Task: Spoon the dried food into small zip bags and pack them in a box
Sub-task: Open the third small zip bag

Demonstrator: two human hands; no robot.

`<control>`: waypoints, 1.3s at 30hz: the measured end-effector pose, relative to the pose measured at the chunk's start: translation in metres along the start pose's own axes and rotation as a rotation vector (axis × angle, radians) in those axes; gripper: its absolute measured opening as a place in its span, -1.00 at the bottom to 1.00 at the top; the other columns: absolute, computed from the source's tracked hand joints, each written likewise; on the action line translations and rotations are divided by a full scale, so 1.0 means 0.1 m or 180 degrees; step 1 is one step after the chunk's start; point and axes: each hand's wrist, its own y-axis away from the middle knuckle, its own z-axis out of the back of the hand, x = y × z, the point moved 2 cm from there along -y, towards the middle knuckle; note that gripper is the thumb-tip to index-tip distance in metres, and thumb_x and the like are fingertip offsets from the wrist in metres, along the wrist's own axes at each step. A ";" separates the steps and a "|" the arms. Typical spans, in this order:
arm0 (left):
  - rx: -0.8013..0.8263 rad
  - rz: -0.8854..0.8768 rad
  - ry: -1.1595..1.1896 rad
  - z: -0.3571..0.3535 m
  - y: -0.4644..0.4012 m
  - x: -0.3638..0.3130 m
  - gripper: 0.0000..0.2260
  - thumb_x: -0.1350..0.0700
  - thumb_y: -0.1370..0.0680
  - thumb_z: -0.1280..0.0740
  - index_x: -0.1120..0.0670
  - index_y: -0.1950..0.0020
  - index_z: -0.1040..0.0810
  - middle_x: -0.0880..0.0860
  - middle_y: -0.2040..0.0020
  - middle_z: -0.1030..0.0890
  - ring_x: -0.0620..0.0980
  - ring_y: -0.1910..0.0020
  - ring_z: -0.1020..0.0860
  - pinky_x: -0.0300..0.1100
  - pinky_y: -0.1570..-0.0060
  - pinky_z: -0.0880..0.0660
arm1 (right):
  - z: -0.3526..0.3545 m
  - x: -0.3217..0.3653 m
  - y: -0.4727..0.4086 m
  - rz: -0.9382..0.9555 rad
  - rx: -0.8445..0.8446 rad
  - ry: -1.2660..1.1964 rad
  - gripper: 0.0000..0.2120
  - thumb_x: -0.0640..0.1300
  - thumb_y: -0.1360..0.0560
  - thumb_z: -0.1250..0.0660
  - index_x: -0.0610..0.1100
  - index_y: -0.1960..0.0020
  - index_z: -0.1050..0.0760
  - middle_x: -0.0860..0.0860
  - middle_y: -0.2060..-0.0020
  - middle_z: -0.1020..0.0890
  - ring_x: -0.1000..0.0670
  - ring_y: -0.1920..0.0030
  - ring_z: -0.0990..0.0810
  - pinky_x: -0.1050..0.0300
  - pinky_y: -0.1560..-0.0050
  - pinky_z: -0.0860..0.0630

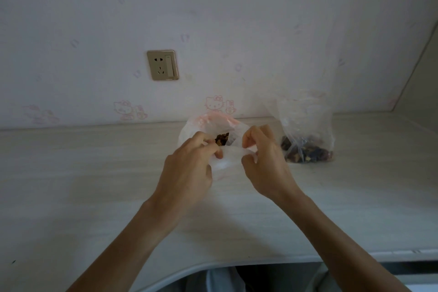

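Both hands are up at the middle of the pale wooden desk (94, 185), working the same thin white plastic bag (224, 165). The left hand (187, 170) has its fingers curled tight, pinching the near edge of the bag's mouth on its side, and the right hand (263, 163) does the same on the other side, thumb and fingers clamped on the plastic. Between them the mouth is pulled apart, and down inside sits a dark brown clump of dried food (222, 138). The bag's far rim shows a pink tint and rests on the desk close to the wall. Off to the right, just beside the right hand but apart from it, a clear plastic bag (305, 130) stands upright and slack, with dark reddish and brown dried pieces (308, 153) heaped at its bottom. On the patterned wall behind, a beige wall socket (162, 64) sits up and to the left of the hands.
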 end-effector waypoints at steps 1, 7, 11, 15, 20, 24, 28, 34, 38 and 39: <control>0.0174 0.0076 -0.0025 0.01 -0.02 -0.01 -0.62 0.32 -0.50 -0.36 -0.11 -0.17 -0.62 -0.19 -0.29 -0.50 -0.07 0.05 -0.55 -0.14 0.17 -0.41 | 0.01 0.04 0.01 0.0289 0.0022 0.0027 -0.63 -0.52 -0.41 -0.22 -0.05 0.08 -0.38 0.01 -0.06 -0.43 0.18 0.08 -0.46 0.15 0.24 -0.51; 0.1219 0.0176 0.0047 0.10 -0.19 -0.01 -0.56 0.28 -0.46 -0.38 -0.11 -0.26 -0.59 -0.13 -0.23 -0.50 -0.01 -0.09 -0.57 -0.05 -0.03 -0.58 | -0.02 0.09 -0.06 0.0472 0.1092 0.0727 -0.55 -0.41 -0.56 -0.12 -0.04 -0.04 -0.70 -0.05 -0.23 -0.60 -0.08 -0.13 -0.61 -0.01 -0.06 -0.58; 0.1722 0.0190 -0.0009 0.10 -0.31 0.04 -0.61 0.27 -0.51 -0.35 -0.11 -0.25 -0.61 -0.04 -0.31 -0.48 0.02 -0.18 -0.55 -0.09 -0.10 -0.55 | -0.08 0.09 -0.13 -0.0028 0.1574 0.1243 -0.67 -0.21 -0.60 -0.15 -0.09 0.03 -0.70 -0.06 0.05 -0.67 -0.10 0.13 -0.64 0.02 0.11 -0.59; 0.2016 0.0064 -0.0036 0.02 -0.33 0.02 -0.67 0.27 -0.55 -0.27 -0.15 -0.07 -0.66 0.02 -0.27 -0.50 0.07 -0.19 -0.56 -0.07 -0.06 -0.55 | -0.14 0.09 -0.19 -0.0171 0.1827 0.1467 -0.77 -0.20 -0.53 -0.28 -0.21 0.27 -0.58 -0.05 0.32 -0.57 -0.03 0.38 -0.53 0.13 0.36 -0.42; 0.1944 0.0015 -0.0380 -0.08 -0.28 0.08 -0.80 -0.04 -0.52 -0.49 -0.10 -0.13 -0.66 -0.03 -0.31 -0.52 0.03 -0.19 -0.58 -0.06 -0.11 -0.55 | -0.09 0.11 -0.19 0.0063 0.2141 0.1895 -0.75 -0.06 -0.50 -0.45 -0.11 -0.15 -0.63 -0.01 -0.06 -0.63 -0.06 0.00 -0.64 0.02 -0.03 -0.61; 0.2201 0.0057 -0.0824 -0.13 -0.27 0.11 -0.56 -0.27 -0.40 -0.55 -0.07 -0.16 -0.64 -0.11 -0.17 -0.53 -0.02 0.00 -0.58 -0.17 0.18 -0.44 | -0.11 0.12 -0.20 0.0125 0.2702 0.2089 -0.60 -0.12 -0.48 -0.45 -0.12 -0.30 -0.58 -0.03 -0.20 -0.58 -0.07 -0.07 -0.61 0.07 -0.03 -0.57; 0.2656 0.0145 -0.1002 -0.23 -0.34 0.11 -0.63 -0.26 -0.42 -0.51 -0.15 -0.14 -0.61 -0.17 0.07 -0.45 -0.03 0.00 -0.56 -0.18 0.24 -0.34 | -0.17 0.05 -0.25 0.0052 0.3108 0.2018 -0.58 -0.07 -0.50 -0.43 -0.09 -0.35 -0.56 0.00 -0.19 -0.62 -0.06 -0.14 -0.62 0.02 -0.17 -0.60; 0.2783 0.0405 -0.0482 -0.38 -0.35 0.26 -0.67 -0.29 -0.39 -0.54 -0.19 0.00 -0.56 -0.18 0.06 -0.50 -0.13 0.10 -0.53 -0.19 0.20 -0.42 | -0.15 -0.24 -0.29 0.0193 0.2958 0.1670 -0.63 0.14 -0.52 -0.44 0.10 -0.30 -0.56 0.10 -0.14 -0.42 0.02 -0.23 -0.45 0.14 -0.16 -0.41; 0.2643 0.0513 0.0065 -0.50 -0.23 0.39 -0.60 -0.38 -0.28 -0.56 -0.18 0.14 -0.53 -0.19 0.12 -0.56 -0.18 0.17 -0.54 -0.22 0.27 -0.41 | -0.13 -0.43 -0.15 0.0182 0.2590 0.1202 -0.65 0.17 -0.46 -0.50 0.16 -0.20 -0.56 0.09 -0.27 -0.42 0.03 -0.32 -0.31 0.08 -0.37 -0.29; 0.2553 0.0516 0.0200 -0.52 -0.19 0.42 -0.58 -0.41 -0.25 -0.55 -0.17 0.15 -0.54 -0.19 0.15 -0.57 -0.19 0.19 -0.54 -0.22 0.26 -0.42 | -0.14 -0.48 -0.11 0.0161 0.2478 0.1088 -0.65 0.17 -0.46 -0.51 0.16 -0.20 -0.56 0.10 -0.26 -0.41 0.04 -0.34 -0.29 0.08 -0.41 -0.26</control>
